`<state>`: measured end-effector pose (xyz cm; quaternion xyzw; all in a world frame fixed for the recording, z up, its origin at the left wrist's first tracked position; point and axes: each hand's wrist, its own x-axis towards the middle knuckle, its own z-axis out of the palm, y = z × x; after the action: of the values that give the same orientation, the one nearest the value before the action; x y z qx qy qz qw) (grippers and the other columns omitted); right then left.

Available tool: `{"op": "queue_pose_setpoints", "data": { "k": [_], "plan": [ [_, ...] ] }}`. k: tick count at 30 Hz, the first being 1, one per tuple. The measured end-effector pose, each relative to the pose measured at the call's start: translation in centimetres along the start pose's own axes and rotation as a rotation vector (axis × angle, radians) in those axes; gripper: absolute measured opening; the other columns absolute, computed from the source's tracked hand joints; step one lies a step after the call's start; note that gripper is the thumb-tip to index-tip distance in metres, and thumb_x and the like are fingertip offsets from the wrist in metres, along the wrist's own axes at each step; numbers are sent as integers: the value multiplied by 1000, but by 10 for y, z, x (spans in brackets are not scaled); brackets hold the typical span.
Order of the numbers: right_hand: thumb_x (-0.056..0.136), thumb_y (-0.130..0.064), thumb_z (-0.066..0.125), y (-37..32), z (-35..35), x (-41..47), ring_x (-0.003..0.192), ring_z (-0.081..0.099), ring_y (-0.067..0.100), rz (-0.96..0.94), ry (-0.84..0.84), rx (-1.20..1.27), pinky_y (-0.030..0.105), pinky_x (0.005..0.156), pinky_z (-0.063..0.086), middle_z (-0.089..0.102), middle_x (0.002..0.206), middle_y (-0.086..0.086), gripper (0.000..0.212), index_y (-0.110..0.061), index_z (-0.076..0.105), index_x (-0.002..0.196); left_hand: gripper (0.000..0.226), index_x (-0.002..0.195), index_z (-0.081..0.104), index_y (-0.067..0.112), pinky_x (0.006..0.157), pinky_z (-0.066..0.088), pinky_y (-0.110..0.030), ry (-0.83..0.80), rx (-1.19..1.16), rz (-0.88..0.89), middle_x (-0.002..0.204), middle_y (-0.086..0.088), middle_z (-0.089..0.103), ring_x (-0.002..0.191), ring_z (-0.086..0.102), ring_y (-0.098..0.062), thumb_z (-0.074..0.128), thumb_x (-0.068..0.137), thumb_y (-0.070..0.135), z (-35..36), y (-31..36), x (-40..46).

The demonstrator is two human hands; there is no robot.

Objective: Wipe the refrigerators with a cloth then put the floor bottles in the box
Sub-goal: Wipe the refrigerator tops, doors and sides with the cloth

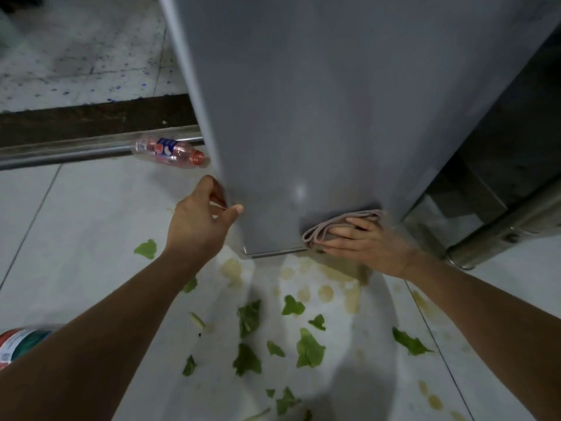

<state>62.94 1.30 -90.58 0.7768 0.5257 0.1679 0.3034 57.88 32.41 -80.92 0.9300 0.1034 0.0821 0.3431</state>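
A tall grey refrigerator (303, 101) fills the upper middle of the head view, seen from above down to its bottom edge. My right hand (361, 241) presses a folded pinkish cloth (331, 227) flat against the fridge's lower right corner, fingers straight. My left hand (202, 217) grips the fridge's lower left edge, thumb on the front face and fingers curled round the side. A clear plastic bottle (170, 151) with a blue-red label and red cap lies on the floor left of the fridge. Another labelled bottle or container (18, 344) shows partly at the lower left, behind my forearm.
Green leaf scraps (308, 349) and yellowish stains (326, 293) litter the white tiled floor below the fridge. A metal rail (60, 153) and a dark threshold run across the left. A steel cabinet base (485, 223) stands right of the fridge.
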Motion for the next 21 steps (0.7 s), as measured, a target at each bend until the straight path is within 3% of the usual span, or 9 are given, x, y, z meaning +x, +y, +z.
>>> {"op": "queue_pose_setpoints", "data": {
  "k": [2, 5, 7, 10, 14, 17, 19, 21],
  "plan": [
    [67, -15, 77, 10, -5, -5, 129, 48, 18, 21, -8, -20, 40, 104, 42, 48, 143, -8, 78, -28, 48, 139, 25, 95, 48, 19, 71, 42, -29, 19, -2, -4, 86, 4, 59, 78, 57, -18, 66, 84, 33, 1, 1, -1],
    [85, -7, 51, 16, -17, 1, 116, 50, 28, 230, 224, 44, 43, 88, 48, 44, 137, 1, 54, -26, 48, 136, 24, 93, 48, 19, 68, 41, -28, 30, -23, -13, 78, 10, 55, 71, 54, -11, 66, 84, 32, 3, 1, -1],
    [91, -4, 40, 13, -25, 7, 104, 56, 29, 361, 364, 115, 40, 77, 51, 42, 126, 4, 48, -28, 58, 128, 25, 92, 46, 21, 67, 40, -29, 28, -16, -12, 76, 14, 52, 70, 52, -9, 66, 84, 33, 4, 2, -2],
    [88, -1, 44, 1, -25, 14, 88, 66, 34, 496, 455, 192, 39, 66, 54, 42, 116, 7, 44, -26, 70, 113, 25, 94, 46, 21, 67, 41, -30, 25, -14, -1, 78, 12, 53, 73, 53, -10, 65, 84, 33, 3, 2, -2],
    [82, -7, 55, -1, -7, 6, 91, 54, 32, 584, 417, 264, 41, 69, 57, 44, 114, 5, 31, -20, 73, 103, 24, 90, 46, 19, 57, 35, -17, 47, -15, 48, 74, 17, 52, 66, 50, 3, 66, 84, 32, 3, -1, -2],
    [84, -38, 49, 2, 9, -21, 100, 55, 28, 1083, 317, 517, 44, 86, 50, 52, 116, 7, 30, -24, 59, 109, 23, 89, 47, 19, 55, 34, -14, 45, -32, 65, 74, 18, 53, 68, 51, 5, 66, 84, 31, 3, -2, -2],
    [80, -27, 50, 9, 18, -30, 108, 51, 37, 1477, 401, 724, 38, 87, 40, 46, 124, 20, 41, -13, 49, 118, 22, 91, 48, 19, 57, 35, -14, 40, -41, 72, 75, 18, 53, 70, 52, 5, 66, 84, 31, 4, -2, -1],
    [78, -4, 57, 19, 18, -26, 113, 47, 37, 1707, 434, 868, 33, 89, 34, 43, 128, 22, 50, -3, 42, 126, 22, 91, 48, 19, 59, 36, -14, 41, -45, 71, 76, 18, 53, 70, 53, 4, 65, 84, 30, 5, -2, -2]
  ]
}}
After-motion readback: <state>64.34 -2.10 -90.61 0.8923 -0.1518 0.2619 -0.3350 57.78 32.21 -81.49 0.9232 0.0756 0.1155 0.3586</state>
